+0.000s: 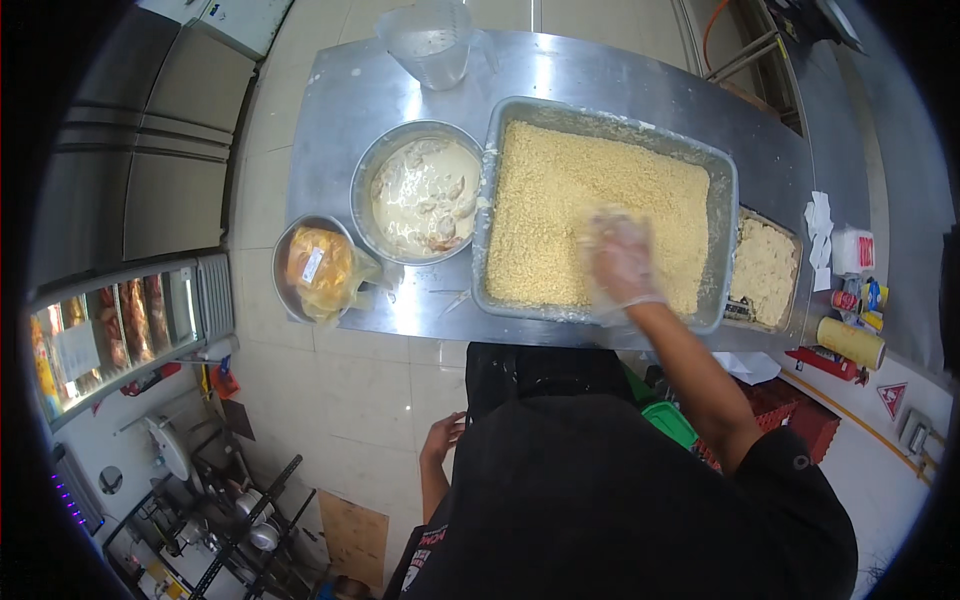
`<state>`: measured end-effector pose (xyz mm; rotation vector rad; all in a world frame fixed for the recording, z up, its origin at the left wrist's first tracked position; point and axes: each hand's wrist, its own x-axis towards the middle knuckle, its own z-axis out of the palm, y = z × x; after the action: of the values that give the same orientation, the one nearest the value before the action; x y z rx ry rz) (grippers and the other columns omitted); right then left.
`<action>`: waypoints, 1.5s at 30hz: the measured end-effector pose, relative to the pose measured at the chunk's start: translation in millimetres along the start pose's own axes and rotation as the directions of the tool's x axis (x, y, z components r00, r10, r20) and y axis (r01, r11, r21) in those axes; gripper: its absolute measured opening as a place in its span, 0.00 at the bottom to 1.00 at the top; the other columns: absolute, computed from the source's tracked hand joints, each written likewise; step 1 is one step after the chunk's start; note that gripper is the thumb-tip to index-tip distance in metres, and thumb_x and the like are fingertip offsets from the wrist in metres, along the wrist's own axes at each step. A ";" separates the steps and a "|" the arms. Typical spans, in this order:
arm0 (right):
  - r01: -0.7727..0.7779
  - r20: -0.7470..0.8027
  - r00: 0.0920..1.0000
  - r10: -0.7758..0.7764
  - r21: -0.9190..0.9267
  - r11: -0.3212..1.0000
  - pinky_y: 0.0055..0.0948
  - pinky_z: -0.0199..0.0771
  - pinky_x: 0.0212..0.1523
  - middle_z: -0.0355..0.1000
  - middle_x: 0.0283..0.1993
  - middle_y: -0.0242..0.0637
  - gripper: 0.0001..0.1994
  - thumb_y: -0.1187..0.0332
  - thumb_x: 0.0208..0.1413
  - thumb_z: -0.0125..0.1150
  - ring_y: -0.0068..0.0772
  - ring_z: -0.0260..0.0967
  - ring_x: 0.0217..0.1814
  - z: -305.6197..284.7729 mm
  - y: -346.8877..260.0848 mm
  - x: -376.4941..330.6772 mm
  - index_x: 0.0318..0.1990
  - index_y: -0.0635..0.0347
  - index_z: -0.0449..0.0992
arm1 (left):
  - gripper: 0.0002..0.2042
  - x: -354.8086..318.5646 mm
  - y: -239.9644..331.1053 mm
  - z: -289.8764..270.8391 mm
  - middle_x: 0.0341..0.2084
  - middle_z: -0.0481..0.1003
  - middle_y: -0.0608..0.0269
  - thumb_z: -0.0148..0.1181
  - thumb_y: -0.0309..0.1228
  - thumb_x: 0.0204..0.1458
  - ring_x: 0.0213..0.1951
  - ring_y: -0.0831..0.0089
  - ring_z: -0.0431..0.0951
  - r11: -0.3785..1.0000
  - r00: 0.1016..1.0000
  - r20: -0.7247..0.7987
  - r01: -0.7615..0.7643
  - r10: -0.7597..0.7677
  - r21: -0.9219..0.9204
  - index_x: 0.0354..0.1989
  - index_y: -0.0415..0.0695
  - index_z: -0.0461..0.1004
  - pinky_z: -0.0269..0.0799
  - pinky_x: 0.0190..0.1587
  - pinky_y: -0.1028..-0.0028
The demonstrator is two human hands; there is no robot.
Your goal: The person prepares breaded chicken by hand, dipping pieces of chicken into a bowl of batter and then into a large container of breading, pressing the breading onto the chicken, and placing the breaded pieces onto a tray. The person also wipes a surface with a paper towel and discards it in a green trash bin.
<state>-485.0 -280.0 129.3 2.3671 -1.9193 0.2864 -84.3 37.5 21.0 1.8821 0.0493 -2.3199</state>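
A person in a dark top stands at a stainless-steel tabletop (560, 75), seen from above. Their right hand (620, 262), covered by a thin clear plastic glove, is pressed palm-down with fingers spread into the pale golden breadcrumbs that fill a large rectangular grey metal tray (722, 215); the hand is blurred, and I cannot tell whether it is gripping anything beneath the crumbs. The tray sits in the middle of the tabletop, its near edge close to the person's body. Their bare left hand (443, 435) hangs loose and empty at their side, below the tabletop edge and well apart from everything on it. Just left of the tray, touching its side, is a round metal bowl (365, 180) holding pieces of food in creamy white batter. Further left, near the tabletop corner, a smaller round metal bowl (283, 265) holds a crumpled clear plastic bag with yellow contents (322, 270). At the far edge stands a clear plastic measuring jug (430, 40). Right of the big tray sits a smaller tray of crumb-coated food (765, 272).
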 end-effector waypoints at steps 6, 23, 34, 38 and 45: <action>0.002 0.169 0.982 -0.086 0.444 0.896 0.43 0.66 0.44 0.70 0.36 0.45 0.14 0.62 0.42 0.55 0.45 0.68 0.42 25.3 -78.6 43.4 0.36 0.59 0.73 | 0.21 -11.3 -25.2 4.8 0.35 0.76 0.66 0.42 0.45 0.57 0.38 0.74 0.73 0.997 0.999 0.026 -0.028 0.026 0.074 0.52 0.46 0.69 0.64 0.44 0.72; -0.489 0.155 0.839 0.522 -0.210 0.847 0.46 0.39 0.66 0.49 0.65 0.51 0.34 0.47 0.56 0.41 0.49 0.43 0.68 84.6 33.6 25.4 0.62 0.64 0.52 | 0.22 -43.7 40.3 5.5 0.37 0.76 0.61 0.42 0.41 0.56 0.42 0.72 0.75 0.959 0.957 -0.109 -0.254 0.268 0.127 0.56 0.43 0.65 0.66 0.45 0.68; -0.195 0.250 0.946 0.205 -0.065 0.979 0.56 0.25 0.65 0.50 0.66 0.46 0.34 0.47 0.54 0.41 0.48 0.40 0.70 16.9 48.4 22.8 0.65 0.57 0.48 | 0.16 -29.6 42.6 2.7 0.36 0.76 0.59 0.49 0.34 0.54 0.40 0.74 0.73 0.735 0.938 0.198 -0.345 0.283 0.584 0.45 0.35 0.72 0.66 0.45 0.75; -0.311 0.353 0.873 0.337 -0.129 0.942 0.55 0.26 0.66 0.46 0.68 0.46 0.36 0.44 0.54 0.39 0.47 0.38 0.71 2.3 86.3 -28.8 0.65 0.56 0.48 | 0.18 -76.2 106.9 61.7 0.35 0.77 0.52 0.48 0.39 0.54 0.41 0.63 0.76 0.423 0.958 -0.013 -0.114 0.286 0.899 0.44 0.37 0.74 0.67 0.46 0.70; -0.245 0.061 0.966 0.252 0.536 0.808 0.51 0.39 0.65 0.37 0.70 0.48 0.35 0.45 0.57 0.39 0.48 0.38 0.71 78.0 39.6 -19.2 0.66 0.56 0.45 | 0.21 -190.6 215.5 281.9 0.20 0.74 0.53 0.54 0.51 0.49 0.30 0.54 0.76 0.059 0.542 0.250 -0.488 0.803 0.871 0.32 0.41 0.72 0.70 0.31 0.62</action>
<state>-520.1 -283.9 47.0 2.3765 -2.3993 0.9861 -289.6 -191.0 281.6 1.8306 -1.9737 -1.2808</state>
